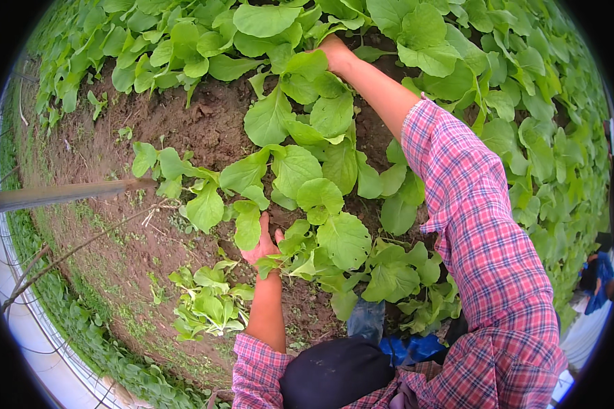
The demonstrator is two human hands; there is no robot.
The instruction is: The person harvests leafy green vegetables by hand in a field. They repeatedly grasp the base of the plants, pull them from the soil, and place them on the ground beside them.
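Observation:
My left hand is low over the soil, among the stems of leafy green plants. A finger and the thumb show apart with nothing visible between them; a leaf covers the rest of the hand. My right hand reaches forward into the base of broad-leaved greens. Foliage hides its fingertips, so its grip does not show. Beside my left forearm, a small pile of pulled greens lies on the ground, pale stems showing. A large leaf with small holes spreads to the right of my left hand.
A pole and a thin bent stick come in from the left. Bare brown soil lies between plant rows. Dense greens fill the right side. A person in blue is at the far right edge.

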